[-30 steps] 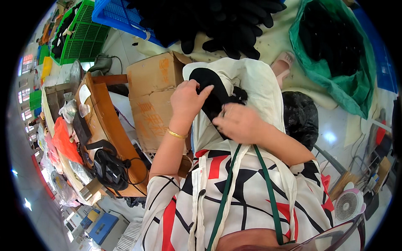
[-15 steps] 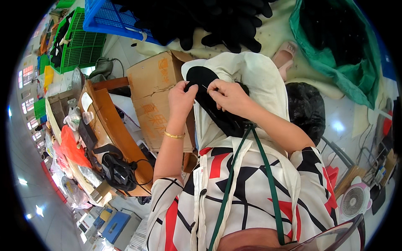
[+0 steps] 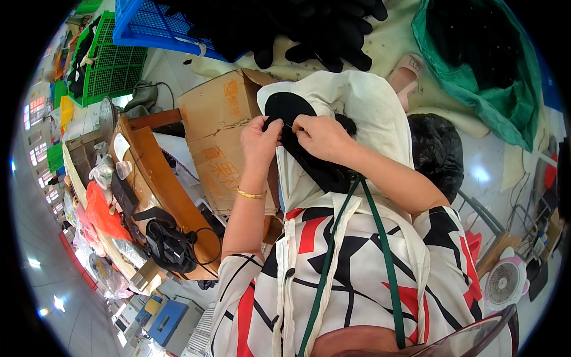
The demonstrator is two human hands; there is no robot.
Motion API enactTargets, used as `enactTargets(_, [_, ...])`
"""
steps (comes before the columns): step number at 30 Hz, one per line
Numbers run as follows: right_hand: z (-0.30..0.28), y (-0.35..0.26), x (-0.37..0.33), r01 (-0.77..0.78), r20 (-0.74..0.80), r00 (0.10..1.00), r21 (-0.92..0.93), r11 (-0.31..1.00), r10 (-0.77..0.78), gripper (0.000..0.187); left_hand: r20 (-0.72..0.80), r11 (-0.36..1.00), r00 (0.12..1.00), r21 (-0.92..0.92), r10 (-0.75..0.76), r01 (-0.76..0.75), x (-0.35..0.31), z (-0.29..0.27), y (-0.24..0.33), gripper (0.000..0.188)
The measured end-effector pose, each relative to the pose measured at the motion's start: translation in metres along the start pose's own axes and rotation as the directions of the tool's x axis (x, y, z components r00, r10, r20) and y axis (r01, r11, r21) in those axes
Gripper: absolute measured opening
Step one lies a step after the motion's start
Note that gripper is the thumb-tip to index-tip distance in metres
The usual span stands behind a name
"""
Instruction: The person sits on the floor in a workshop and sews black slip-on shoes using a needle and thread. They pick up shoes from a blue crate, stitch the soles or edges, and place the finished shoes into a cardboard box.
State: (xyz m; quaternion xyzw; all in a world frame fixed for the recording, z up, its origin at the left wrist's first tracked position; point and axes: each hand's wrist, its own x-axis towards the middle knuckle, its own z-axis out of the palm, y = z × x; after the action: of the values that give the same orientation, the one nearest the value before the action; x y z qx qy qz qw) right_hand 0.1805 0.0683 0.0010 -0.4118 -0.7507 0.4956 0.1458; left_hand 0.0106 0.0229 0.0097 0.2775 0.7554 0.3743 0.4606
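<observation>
Cloth [image 3: 311, 165] was pinched in our left hand [image 3: 260, 138]. We couldn't tell our right hand's [image 3: 323, 137] grip over the cloth.

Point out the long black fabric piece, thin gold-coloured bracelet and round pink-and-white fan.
Black fabric piece [image 3: 315, 166]: head view, its lower half.
Gold-coloured bracelet [image 3: 251, 195]: head view, middle of the band.
Pink-and-white fan [image 3: 504, 283]: head view, centre of the grille.
</observation>
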Motion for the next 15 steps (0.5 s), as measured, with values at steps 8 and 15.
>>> enactTargets(8, [0.010,-0.005,0.002,0.016,0.028,1.000,-0.187,0.982,-0.011,0.013,0.016,0.999,0.999,-0.004,-0.042,0.042,0.000,-0.002,0.002,0.017])
enactTargets(15, [0.028,-0.005,-0.009,0.143,-0.070,0.980,-0.409,0.901,-0.187,0.011,0.206,0.971,0.961,-0.114,-0.184,0.210,0.009,-0.015,0.007,0.013])
